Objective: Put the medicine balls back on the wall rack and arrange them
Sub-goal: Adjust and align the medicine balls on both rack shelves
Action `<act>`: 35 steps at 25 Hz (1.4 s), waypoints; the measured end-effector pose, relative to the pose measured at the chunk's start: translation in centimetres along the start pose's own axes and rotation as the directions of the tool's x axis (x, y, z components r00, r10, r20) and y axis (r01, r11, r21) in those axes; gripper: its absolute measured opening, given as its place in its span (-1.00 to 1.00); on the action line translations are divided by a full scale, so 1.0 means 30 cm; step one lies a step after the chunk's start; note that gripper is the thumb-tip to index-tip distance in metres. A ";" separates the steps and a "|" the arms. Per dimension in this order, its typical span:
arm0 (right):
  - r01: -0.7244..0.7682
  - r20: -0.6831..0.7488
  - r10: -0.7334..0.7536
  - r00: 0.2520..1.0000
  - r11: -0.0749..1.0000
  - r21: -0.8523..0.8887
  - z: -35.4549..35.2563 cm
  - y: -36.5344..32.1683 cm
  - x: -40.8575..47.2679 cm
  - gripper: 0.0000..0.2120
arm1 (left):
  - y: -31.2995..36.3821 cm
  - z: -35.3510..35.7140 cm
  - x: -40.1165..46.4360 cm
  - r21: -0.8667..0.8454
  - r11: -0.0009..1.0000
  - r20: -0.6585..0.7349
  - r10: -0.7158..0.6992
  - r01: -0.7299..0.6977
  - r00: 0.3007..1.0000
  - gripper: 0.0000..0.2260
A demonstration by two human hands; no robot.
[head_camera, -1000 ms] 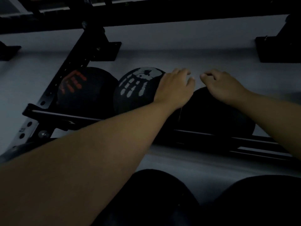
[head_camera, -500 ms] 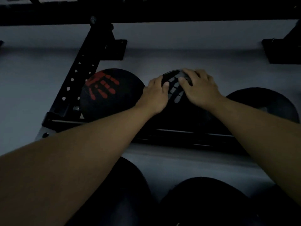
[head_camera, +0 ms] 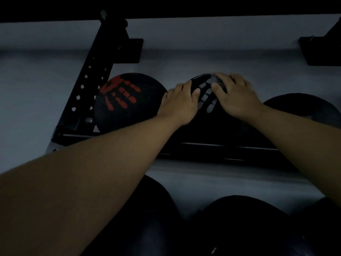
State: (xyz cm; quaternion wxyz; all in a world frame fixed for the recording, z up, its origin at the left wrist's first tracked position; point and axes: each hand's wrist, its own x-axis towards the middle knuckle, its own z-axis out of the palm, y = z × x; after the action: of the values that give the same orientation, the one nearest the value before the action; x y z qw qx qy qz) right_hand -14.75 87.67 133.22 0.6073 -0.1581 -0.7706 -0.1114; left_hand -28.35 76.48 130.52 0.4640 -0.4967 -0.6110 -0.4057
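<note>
Three black medicine balls sit in a row on the black wall rack [head_camera: 212, 147]. The left ball [head_camera: 129, 102] bears a red handprint. On the middle ball [head_camera: 208, 100], which bears a grey handprint, both my hands rest. My left hand [head_camera: 180, 104] grips its upper left side. My right hand [head_camera: 237, 97] covers its upper right side, fingers spread over the top. A plain black ball [head_camera: 302, 106] sits to the right, partly behind my right forearm.
A perforated black upright [head_camera: 92, 85] stands left of the red-print ball. A wall bracket [head_camera: 321, 48] is at the upper right and a dark rail crosses the top. Three more black balls [head_camera: 239, 226] lie on the tier below. The scene is dim.
A second ago my hands were on the plain right ball. They have shifted left onto the grey-print ball, and the view has panned so the balls appear further right.
</note>
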 end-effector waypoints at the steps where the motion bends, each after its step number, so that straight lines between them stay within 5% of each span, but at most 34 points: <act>1: 0.007 -0.030 -0.007 1.000 1.000 -0.014 0.000 -0.024 -0.002 -0.44 | -0.017 -0.033 0.001 0.073 0.997 -0.007 0.026 -0.026 1.000 -0.48; 6: 0.070 -0.045 -0.068 0.997 0.997 0.029 0.025 -0.232 0.018 -0.45 | -0.166 -0.240 0.004 0.182 0.982 -0.217 -0.015 0.055 0.976 -0.56; 11: 0.098 0.019 -0.101 0.995 0.987 0.126 0.127 -0.507 0.075 -0.42 | -0.404 -0.422 -0.006 0.157 0.983 -0.220 -0.064 0.100 0.973 -0.56; 15: 0.085 0.116 -0.104 0.988 0.984 0.157 0.251 -0.683 0.090 -0.36 | -0.598 -0.488 -0.010 0.101 0.990 -0.142 -0.084 0.099 0.986 -0.53; 20: 0.041 0.149 -0.038 0.988 0.999 -0.017 0.385 -0.744 0.071 -0.33 | -0.694 -0.419 -0.005 -0.046 0.994 0.075 -0.095 0.099 0.993 -0.47; 27: 0.048 0.153 -0.041 0.987 0.998 -0.040 0.390 -0.707 0.062 -0.35 | -0.690 -0.312 -0.019 -0.063 0.993 0.002 -0.099 0.099 0.995 -0.45; 35: 0.020 0.292 -0.008 0.956 0.999 -0.040 0.290 -0.721 0.012 -0.29 | -0.650 -0.384 -0.100 0.051 0.992 0.177 -0.121 0.113 0.977 -0.37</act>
State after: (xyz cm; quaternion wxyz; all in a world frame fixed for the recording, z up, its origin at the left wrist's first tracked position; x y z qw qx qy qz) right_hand -30.87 70.86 131.95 0.4828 -0.1802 -0.8502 -0.1075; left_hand -45.42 61.31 129.70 0.3924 -0.4849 -0.6866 -0.3734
